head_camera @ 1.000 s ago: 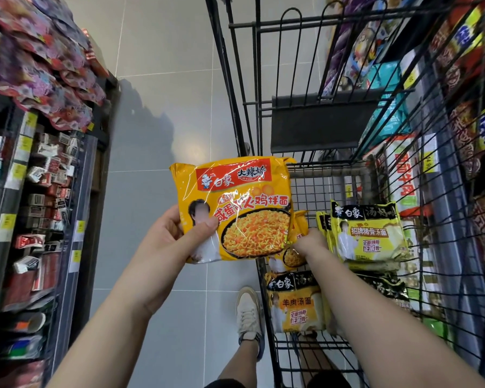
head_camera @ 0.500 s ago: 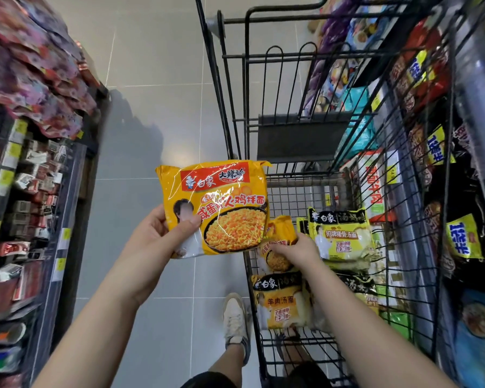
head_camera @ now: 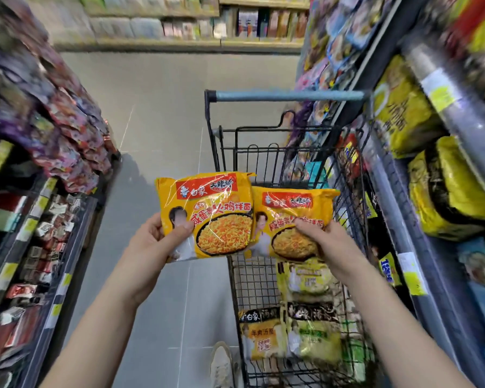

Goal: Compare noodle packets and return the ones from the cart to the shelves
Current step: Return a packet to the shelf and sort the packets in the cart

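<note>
My left hand (head_camera: 157,242) grips a yellow noodle packet (head_camera: 210,211) with a red label by its lower left corner, thumb on its front. My right hand (head_camera: 324,242) holds a second yellow packet (head_camera: 289,214) of the same design just to its right, above the black wire cart (head_camera: 263,281). The two packets are side by side, edges overlapping slightly. In the cart below lie several more packets, among them a yellow-and-black one (head_camera: 259,334) and pale green ones (head_camera: 308,278).
Shelves of red and purple packets (head_camera: 56,141) line the left. The right-hand shelves (head_camera: 431,169) hold yellow multipacks close beside the cart. The cart's grey handle (head_camera: 289,95) is ahead. Grey tiled aisle floor (head_camera: 163,113) runs to a far shelf. My shoe (head_camera: 221,365) shows below.
My right hand has lifted a second yellow packet out of the cart and brought it up beside the left one. My head has tilted up, showing more of the aisle.
</note>
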Action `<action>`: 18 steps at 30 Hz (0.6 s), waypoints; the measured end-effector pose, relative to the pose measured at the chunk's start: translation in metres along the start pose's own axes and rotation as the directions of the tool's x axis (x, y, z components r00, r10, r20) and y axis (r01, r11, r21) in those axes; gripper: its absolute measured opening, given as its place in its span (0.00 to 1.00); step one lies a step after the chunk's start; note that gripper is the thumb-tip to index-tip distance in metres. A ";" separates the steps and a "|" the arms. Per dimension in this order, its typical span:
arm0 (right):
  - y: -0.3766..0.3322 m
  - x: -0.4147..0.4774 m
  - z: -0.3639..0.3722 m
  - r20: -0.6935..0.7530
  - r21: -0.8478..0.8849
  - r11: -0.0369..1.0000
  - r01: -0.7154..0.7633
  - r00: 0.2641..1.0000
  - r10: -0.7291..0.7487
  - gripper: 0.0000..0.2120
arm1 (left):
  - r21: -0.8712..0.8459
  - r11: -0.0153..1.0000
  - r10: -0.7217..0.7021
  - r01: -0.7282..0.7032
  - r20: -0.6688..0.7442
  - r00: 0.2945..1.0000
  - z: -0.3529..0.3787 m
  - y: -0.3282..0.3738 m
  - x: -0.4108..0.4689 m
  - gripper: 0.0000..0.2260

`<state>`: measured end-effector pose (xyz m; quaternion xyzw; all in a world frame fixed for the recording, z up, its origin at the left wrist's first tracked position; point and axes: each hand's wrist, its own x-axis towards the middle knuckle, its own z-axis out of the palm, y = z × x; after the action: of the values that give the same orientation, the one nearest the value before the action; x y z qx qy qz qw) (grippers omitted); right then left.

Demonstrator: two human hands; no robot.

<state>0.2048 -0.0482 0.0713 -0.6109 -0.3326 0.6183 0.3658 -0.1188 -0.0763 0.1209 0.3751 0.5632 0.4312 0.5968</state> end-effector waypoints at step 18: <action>-0.187 -0.158 -0.028 0.074 0.178 0.839 0.515 0.843 -0.533 0.22 | 0.061 0.909 0.414 -0.413 -0.004 0.910 0.028 0.163 -0.101 0.17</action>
<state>0.2390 -0.0893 0.3122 -0.4287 -0.4608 0.5535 0.5454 -0.1054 -0.1135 0.3103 0.4995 0.4885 0.5340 0.4761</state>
